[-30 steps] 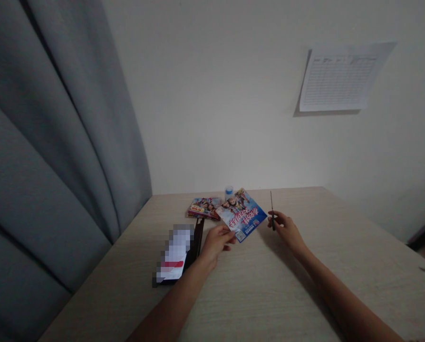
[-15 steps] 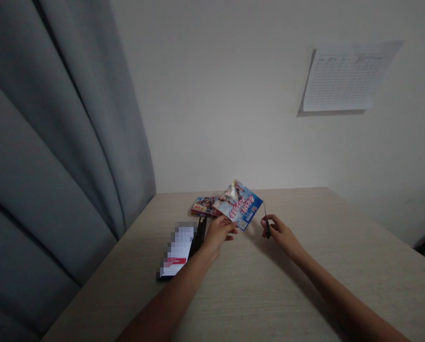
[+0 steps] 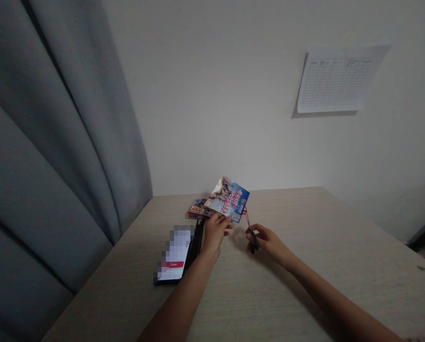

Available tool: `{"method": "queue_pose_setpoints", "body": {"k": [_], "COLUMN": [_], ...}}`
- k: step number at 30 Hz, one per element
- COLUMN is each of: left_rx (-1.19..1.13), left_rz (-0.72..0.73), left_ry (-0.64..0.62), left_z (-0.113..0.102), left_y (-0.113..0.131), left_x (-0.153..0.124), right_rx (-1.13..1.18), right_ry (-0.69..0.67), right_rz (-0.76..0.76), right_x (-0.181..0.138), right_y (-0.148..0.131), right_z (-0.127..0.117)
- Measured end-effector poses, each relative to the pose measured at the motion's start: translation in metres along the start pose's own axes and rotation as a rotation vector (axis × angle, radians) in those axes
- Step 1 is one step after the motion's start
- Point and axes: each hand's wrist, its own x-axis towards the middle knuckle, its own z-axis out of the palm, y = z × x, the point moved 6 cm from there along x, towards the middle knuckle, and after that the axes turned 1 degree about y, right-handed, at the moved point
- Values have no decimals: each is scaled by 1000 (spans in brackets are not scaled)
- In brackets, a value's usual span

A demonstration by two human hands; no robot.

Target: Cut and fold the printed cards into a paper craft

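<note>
My left hand (image 3: 217, 232) grips a colourful printed leaflet (image 3: 230, 195) by its lower edge, holding it tilted above the table. Blue and red-white print and a QR code show on its face. In my right hand (image 3: 267, 241) are scissors (image 3: 254, 237) with dark handles, their thin blades pointing up at the leaflet's right edge. A small red-edged piece shows by the blades at that edge; whether it is cut free I cannot tell. Behind the left hand lies a stack of similar leaflets (image 3: 197, 209), partly hidden by the held one.
A phone (image 3: 177, 254) with a lit, partly blurred screen lies left of my left forearm, with a dark strip-like object (image 3: 197, 240) beside it. The pale wooden table (image 3: 269, 294) meets a white wall. A grey curtain (image 3: 55, 166) hangs at left; a printed sheet (image 3: 332, 85) is on the wall.
The leaflet and both hands have shifted left in view, and the scissors have come to the leaflet's lower right edge. The red-edged piece now shows at the blades.
</note>
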Motion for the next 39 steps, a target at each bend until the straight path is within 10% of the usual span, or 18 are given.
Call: {"method": "queue_pose_setpoints", "body": {"k": [39], "left_rx": [-50], "left_rz": [-8], "left_ry": [-67], "left_z": [1], "left_y": [-3], "left_x": [-8], "right_rx": [143], "right_ry": [-224], "right_rz": [-169], "right_x": [-17], "right_y": [15], "right_z": [22]}}
